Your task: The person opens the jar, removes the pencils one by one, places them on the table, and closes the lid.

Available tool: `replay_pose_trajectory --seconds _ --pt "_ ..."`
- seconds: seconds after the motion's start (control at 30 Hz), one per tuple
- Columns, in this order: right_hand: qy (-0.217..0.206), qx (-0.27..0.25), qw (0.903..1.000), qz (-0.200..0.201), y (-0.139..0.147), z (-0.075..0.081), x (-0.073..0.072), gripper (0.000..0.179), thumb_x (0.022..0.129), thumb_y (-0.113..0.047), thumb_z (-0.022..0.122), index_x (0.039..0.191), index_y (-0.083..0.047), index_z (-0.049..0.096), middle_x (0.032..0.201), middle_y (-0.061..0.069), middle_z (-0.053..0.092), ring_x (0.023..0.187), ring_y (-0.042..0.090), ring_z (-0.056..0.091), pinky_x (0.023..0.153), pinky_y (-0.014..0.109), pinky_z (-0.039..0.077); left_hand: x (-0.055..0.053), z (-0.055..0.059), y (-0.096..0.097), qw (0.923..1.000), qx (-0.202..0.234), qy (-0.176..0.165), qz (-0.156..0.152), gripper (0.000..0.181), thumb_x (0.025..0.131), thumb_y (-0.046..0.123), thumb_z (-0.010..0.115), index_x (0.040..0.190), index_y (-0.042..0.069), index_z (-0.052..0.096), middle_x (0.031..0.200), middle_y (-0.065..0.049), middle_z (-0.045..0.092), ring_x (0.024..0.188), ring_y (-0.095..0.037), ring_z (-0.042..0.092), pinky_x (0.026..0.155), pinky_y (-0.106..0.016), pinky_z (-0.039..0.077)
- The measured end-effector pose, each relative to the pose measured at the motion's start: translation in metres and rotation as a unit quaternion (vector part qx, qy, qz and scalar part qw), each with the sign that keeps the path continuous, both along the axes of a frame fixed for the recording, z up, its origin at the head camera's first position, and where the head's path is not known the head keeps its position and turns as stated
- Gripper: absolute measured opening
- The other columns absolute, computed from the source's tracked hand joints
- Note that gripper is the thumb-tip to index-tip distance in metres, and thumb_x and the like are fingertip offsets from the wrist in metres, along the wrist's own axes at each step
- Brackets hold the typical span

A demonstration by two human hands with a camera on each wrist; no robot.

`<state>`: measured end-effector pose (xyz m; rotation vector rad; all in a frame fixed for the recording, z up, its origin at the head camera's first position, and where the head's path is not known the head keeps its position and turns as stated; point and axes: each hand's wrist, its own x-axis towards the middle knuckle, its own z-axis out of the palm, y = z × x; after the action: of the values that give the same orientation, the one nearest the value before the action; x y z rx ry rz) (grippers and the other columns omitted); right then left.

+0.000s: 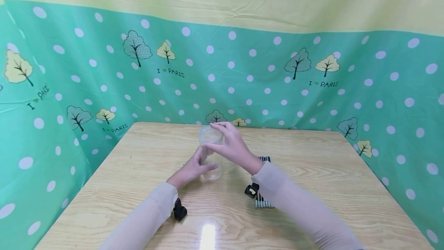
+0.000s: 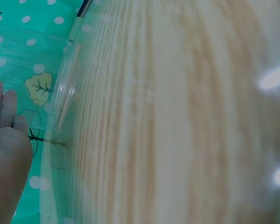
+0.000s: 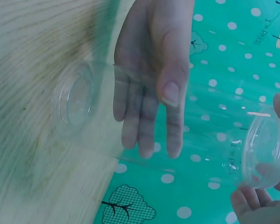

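Observation:
A tall, clear plastic jar stands over the middle of the table, its see-through wall hard to make out. My left hand holds the jar's side, with the thumb toward me and fingers behind; in the right wrist view this hand lies along the clear wall. At the jar's top, my right hand grips the round clear lid between thumb and fingers. The ridged lid rim shows at the right of the right wrist view. The jar's inside looks bare.
A row of thin striped items, possibly pens, lies on the wooden table, partly hidden under the right forearm. Small black devices sit at both cuffs. A green dotted cloth hangs behind and beside the table.

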<state>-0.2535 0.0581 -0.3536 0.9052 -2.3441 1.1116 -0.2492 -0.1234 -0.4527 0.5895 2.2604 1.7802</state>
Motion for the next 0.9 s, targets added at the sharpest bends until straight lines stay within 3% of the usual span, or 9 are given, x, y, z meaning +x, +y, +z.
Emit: replay_pose_trajectory --seconds 0.2,0.5,0.7,0.9 --pt "0.002 0.000 0.9998 -0.017 -0.003 -0.001 0.003 0.067 0.069 -0.040 0.078 0.127 -0.014 0.054 0.123 0.004 0.047 0.111 0.017 0.043 0.087 0.034 0.042 0.008 0.013 0.000 0.9998 0.006 0.002 -0.021 0.088 0.083 0.028 0.068 0.141 0.045 0.004 0.145 -0.001 0.028 0.135 -0.027 0.016 0.102 -0.060 0.012" --pt "-0.007 0.002 0.9999 -0.010 -0.004 -0.005 0.002 0.068 0.073 -0.049 0.071 0.128 -0.017 0.051 0.130 0.002 0.042 0.118 0.016 0.038 0.093 0.039 0.038 -0.002 -0.004 -0.001 0.9999 0.007 0.012 0.000 0.088 0.078 0.037 0.071 0.140 0.048 0.009 0.141 0.010 0.032 0.133 -0.016 0.021 0.104 -0.057 0.014" --pt "-0.024 0.004 0.9997 0.004 0.000 -0.005 0.005 0.072 0.073 -0.042 0.073 0.134 -0.020 0.043 0.136 0.001 0.038 0.123 0.015 0.034 0.097 0.042 0.036 -0.001 -0.005 -0.001 1.0000 0.001 0.008 0.004 0.090 0.077 0.039 0.071 0.139 0.048 0.008 0.144 0.009 0.027 0.134 -0.017 0.017 0.104 -0.056 0.012" --pt "-0.048 0.004 0.9988 -0.001 0.011 -0.003 0.006 0.075 0.072 -0.043 0.075 0.135 -0.024 0.040 0.137 -0.002 0.036 0.125 0.012 0.033 0.099 0.042 0.033 0.008 0.014 -0.001 0.9999 -0.003 0.000 -0.014 0.088 0.082 0.030 0.069 0.139 0.050 0.005 0.144 0.004 0.029 0.134 -0.021 0.018 0.103 -0.058 0.012"
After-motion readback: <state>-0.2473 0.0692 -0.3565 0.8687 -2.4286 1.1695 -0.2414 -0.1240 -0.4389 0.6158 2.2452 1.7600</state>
